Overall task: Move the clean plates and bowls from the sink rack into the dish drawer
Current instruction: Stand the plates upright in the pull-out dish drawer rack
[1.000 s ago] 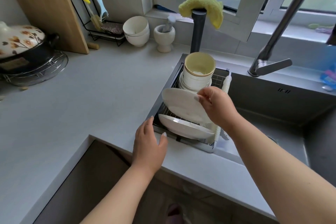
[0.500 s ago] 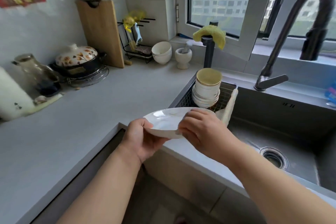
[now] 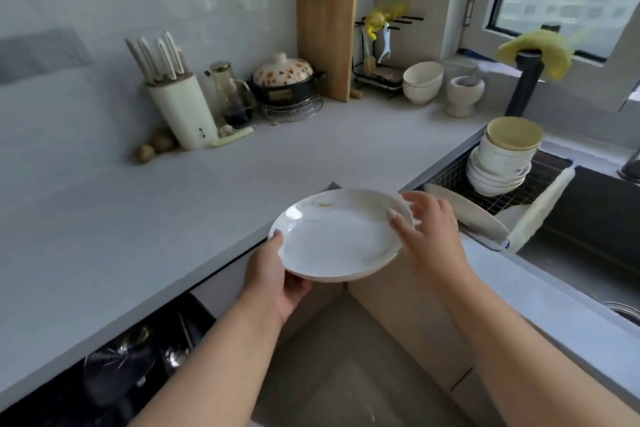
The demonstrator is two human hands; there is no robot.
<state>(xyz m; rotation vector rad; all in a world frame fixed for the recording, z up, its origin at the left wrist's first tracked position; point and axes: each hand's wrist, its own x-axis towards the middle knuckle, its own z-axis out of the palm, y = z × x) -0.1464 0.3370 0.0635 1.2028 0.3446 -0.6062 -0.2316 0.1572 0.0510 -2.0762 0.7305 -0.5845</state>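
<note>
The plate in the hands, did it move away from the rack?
Yes. The plate left the rack and now sits out past the counter edge, gripped by the left hand.

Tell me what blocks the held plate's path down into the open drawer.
Nothing visible. The left hand holds the plate over the counter edge; the drawer lies open below left, utensils already inside.

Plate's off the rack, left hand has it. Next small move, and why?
Probably lower the round white plate toward the open drawer below the counter: the left hand grips its rim alone, and the right hand is open beside it.
</note>
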